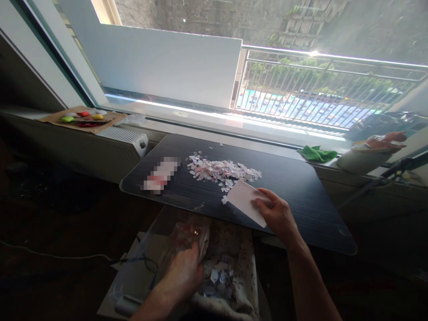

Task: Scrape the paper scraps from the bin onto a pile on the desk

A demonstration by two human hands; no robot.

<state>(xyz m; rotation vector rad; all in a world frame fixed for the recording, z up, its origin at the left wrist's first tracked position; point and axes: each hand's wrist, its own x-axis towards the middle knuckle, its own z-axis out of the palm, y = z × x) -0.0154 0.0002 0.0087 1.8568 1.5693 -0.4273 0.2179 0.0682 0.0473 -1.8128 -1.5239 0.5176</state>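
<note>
My right hand [276, 211] is closed on a white card [247, 200], thumb on top, held tilted over the near edge of the dark table. The card's far corner is beside a long pile of small cut paper pieces [224, 170]. Below the table edge, my left hand [187, 267] is closed on the side of a clear plastic container [140, 254]; its fingertips are partly hidden. Some reddish and pale bits show through the plastic. More paper pieces [219, 278] lie on the patterned cloth right of that hand.
A blurred-out flat item [162, 174] lies at the table's [301, 196] left. Behind are a window with a railing [321, 89], a green cloth [317, 154] and a pale pot [366, 156]. On the left stands a radiator [129, 139], with coloured items on brown cardboard [53, 118] nearby.
</note>
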